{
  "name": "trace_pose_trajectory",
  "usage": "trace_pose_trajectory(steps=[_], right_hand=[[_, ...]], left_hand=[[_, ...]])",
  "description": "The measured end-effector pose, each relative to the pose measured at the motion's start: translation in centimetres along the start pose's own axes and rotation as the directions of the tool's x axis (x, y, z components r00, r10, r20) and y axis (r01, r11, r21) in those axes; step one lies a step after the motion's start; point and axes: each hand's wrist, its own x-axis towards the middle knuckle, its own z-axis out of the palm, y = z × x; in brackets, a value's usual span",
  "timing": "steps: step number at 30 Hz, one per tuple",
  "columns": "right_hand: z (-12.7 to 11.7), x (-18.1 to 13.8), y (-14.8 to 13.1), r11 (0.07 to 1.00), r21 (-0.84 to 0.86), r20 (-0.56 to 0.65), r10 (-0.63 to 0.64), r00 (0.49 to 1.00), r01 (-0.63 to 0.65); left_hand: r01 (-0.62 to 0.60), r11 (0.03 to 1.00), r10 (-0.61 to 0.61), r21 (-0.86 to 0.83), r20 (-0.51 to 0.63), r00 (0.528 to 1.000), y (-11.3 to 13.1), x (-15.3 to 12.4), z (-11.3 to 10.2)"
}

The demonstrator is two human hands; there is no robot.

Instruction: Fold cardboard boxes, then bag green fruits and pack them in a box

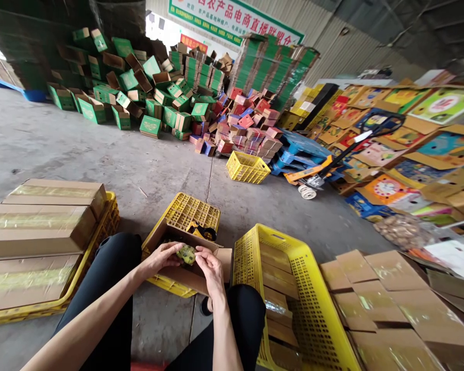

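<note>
Between both hands is a mottled green, roundish piece with dark patches, which looks like produce; its exact kind I cannot make out. My left hand grips its left side, and the fingers of my right hand pinch its right edge. Below them stands an opened cardboard box with its flaps out. Its dark inside is mostly hidden by my hands. The box rests on a yellow plastic crate. Just beyond it, a yellow and black tape dispenser lies on another yellow crate surface.
At my right stands a yellow crate holding taped cartons; more cartons are stacked beyond. Taped boxes fill a crate at my left. Farther off are a yellow crate, a pallet jack and heaped green boxes.
</note>
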Motion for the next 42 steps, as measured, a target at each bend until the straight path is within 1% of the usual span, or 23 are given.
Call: trace_pose_trajectory(steps=[2, 4, 7, 9, 12, 17, 21, 23, 25, 27, 30, 32, 37, 42], right_hand=[[0.05, 0.07, 0.11, 0.998, 0.037, 0.002, 0.042, 0.999, -0.042], [0.10, 0.12, 0.30, 0.988, 0.094, -0.006, 0.121, 0.993, -0.120], [0.24, 0.05, 0.55, 0.945, 0.203, 0.003, 0.262, 0.965, -0.257], [0.34, -0.10, 0.55, 0.926, 0.239, 0.018, 0.296, 0.955, -0.291], [0.43, -0.31, 0.29, 0.938, 0.233, 0.007, 0.262, 0.965, -0.256], [0.44, -0.28, 0.13, 0.948, 0.231, 0.018, 0.219, 0.976, -0.217], [0.43, -0.23, 0.44, 0.961, 0.215, 0.036, 0.170, 0.985, -0.173], [0.40, -0.25, 0.50, 0.962, 0.218, 0.051, 0.156, 0.986, -0.163], [0.36, -0.26, 0.46, 0.956, 0.238, 0.071, 0.158, 0.985, -0.170], [0.32, -0.23, 0.38, 0.949, 0.247, 0.088, 0.179, 0.980, -0.196], [0.30, -0.17, 0.27, 0.948, 0.205, 0.109, 0.225, 0.968, -0.243], [0.32, -0.14, 0.22, 0.955, 0.165, 0.104, 0.233, 0.967, -0.247], [0.34, -0.12, 0.30, 0.983, 0.083, 0.059, 0.160, 0.985, -0.164], [0.34, -0.10, 0.42, 0.991, 0.081, 0.058, 0.102, 0.993, -0.107]], left_hand=[[-0.021, 0.998, 0.021, -0.051, -0.011, 1.000, 0.13, -0.12, -0.05], [-0.051, 0.996, 0.050, -0.076, -0.015, 0.999, 0.29, -0.29, -0.06], [-0.095, 0.993, 0.096, -0.063, 0.003, 0.995, 0.43, -0.54, -0.08], [-0.103, 0.994, 0.104, -0.040, 0.032, 0.994, 0.38, -0.60, -0.13], [-0.097, 0.995, 0.097, -0.014, 0.078, 0.992, 0.12, -0.49, -0.20], [-0.147, 0.988, 0.148, -0.037, 0.036, 0.988, -0.23, -0.03, -0.22], [-0.105, 0.994, 0.107, -0.035, 0.053, 0.993, -0.12, -0.06, -0.12], [-0.104, 0.994, 0.105, -0.021, 0.045, 0.993, -0.01, -0.18, -0.06], [-0.137, 0.991, 0.137, 0.000, 0.045, 0.990, 0.04, -0.24, -0.05], [-0.188, 0.982, 0.186, 0.026, 0.068, 0.980, 0.01, -0.17, -0.10], [-0.245, 0.966, 0.238, 0.084, 0.088, 0.967, -0.16, 0.09, -0.25], [-0.260, 0.959, 0.252, 0.110, 0.085, 0.964, -0.24, 0.22, -0.30], [-0.239, 0.964, 0.225, 0.119, 0.124, 0.966, -0.02, 0.05, -0.03], [-0.191, 0.975, 0.177, 0.111, 0.125, 0.976, 0.50, -0.34, 0.42]])
